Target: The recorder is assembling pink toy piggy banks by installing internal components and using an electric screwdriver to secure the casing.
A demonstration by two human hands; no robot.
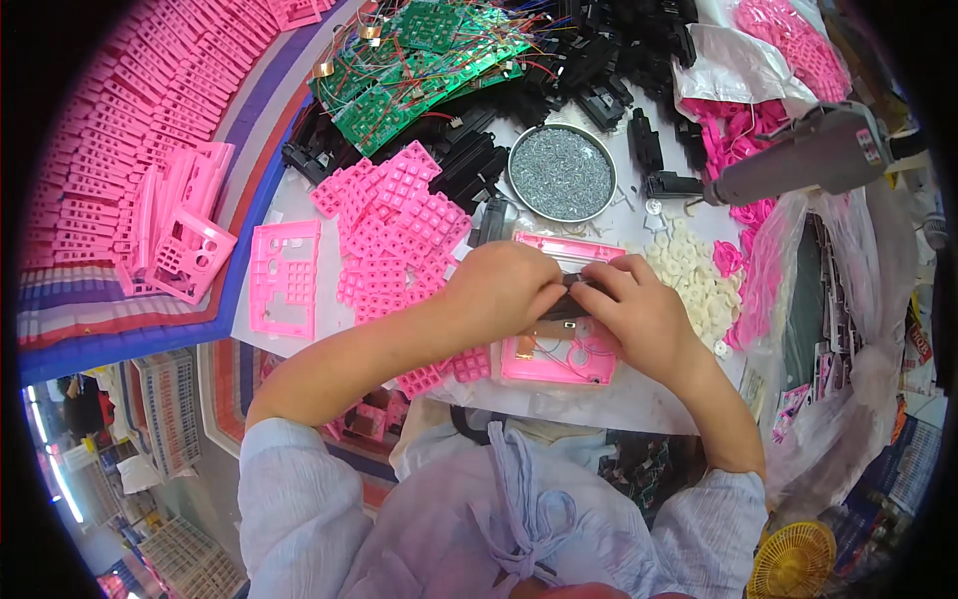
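Directly in front of me lies a pink plastic casing with a brownish board and thin wires inside it. My left hand comes in from the left, its fingers closed at a dark plastic part over the casing's upper half. From the right, my right hand bends its fingers onto the same dark part, thumb towards the left hand. The fingers cover much of the part, so its exact kind is hidden. Just beyond the hands, another pink frame piece is partly visible.
Pink keypads are heaped at left beside a pink front panel. Green circuit boards and black plastic parts lie behind. A round tray of screws, white discs and a hanging electric screwdriver are at right.
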